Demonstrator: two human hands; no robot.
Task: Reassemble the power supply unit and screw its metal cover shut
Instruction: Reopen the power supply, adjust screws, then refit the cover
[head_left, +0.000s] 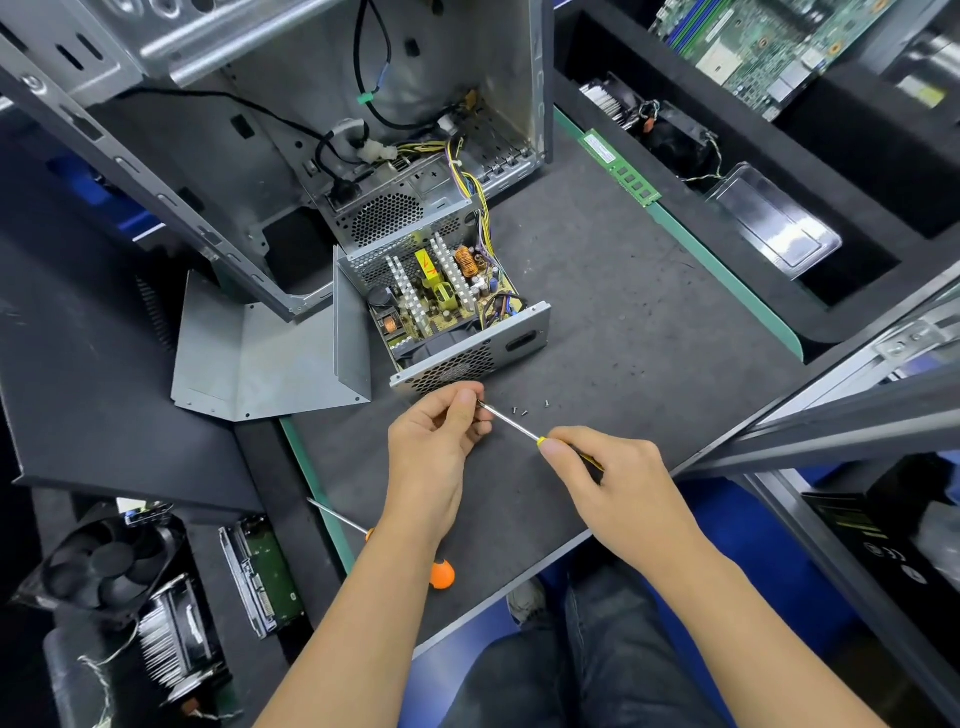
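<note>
The open power supply unit (441, 296) sits mid-table, its circuit board, heat sinks and coil exposed. Its bent metal cover (260, 358) lies to its left, off the unit. My right hand (613, 473) grips the yellow handle of a thin screwdriver (511, 423), whose shaft points up and left. My left hand (439, 436) pinches the screwdriver's tip just in front of the unit's perforated front plate; whether a screw is at the tip is hidden. Three small screws (524, 412) lie loose on the mat just right of my left hand.
An empty computer case (291, 130) stands behind the unit, cables running into it. An orange-handled screwdriver (441, 574) lies under my left forearm. A RAM stick (621, 169) rests at the mat's far edge. A fan (104, 566), heat sink and drive lie lower left.
</note>
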